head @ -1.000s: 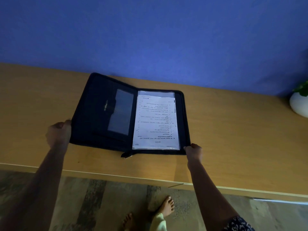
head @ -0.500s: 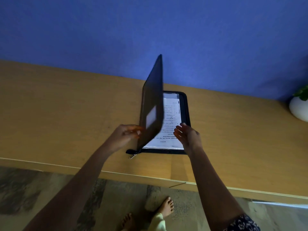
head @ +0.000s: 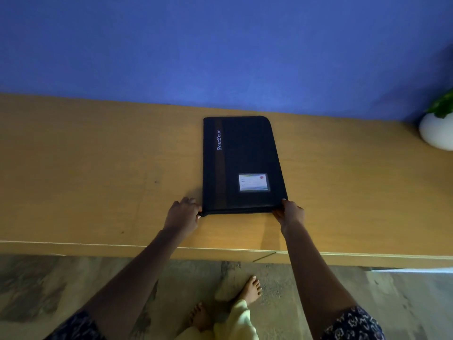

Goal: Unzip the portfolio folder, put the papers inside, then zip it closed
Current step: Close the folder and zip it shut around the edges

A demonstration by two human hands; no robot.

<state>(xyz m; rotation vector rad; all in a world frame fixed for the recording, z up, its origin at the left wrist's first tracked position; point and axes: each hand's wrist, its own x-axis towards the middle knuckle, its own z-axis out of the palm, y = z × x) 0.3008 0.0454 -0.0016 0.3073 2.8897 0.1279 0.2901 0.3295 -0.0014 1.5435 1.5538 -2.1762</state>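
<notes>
The black portfolio folder (head: 242, 165) lies folded shut on the wooden table (head: 98, 173), cover up, with "PortFolio" lettering and a small label window. The papers are hidden inside it. My left hand (head: 182, 213) is at the folder's near left corner, fingers pinching at the corner where the zipper pull sat. My right hand (head: 289, 213) grips the near right corner, thumb on the cover. Whether the zipper is run closed cannot be seen.
A white pot with a green plant (head: 437, 130) stands at the table's far right by the blue wall (head: 220, 57). The table's front edge (head: 122, 246) runs below my hands; bare feet show on the floor.
The folder's left cover, flat open a second ago, was swung up and over by my left hand and now lies shut on the papers. Both hands now sit at the near corners.
</notes>
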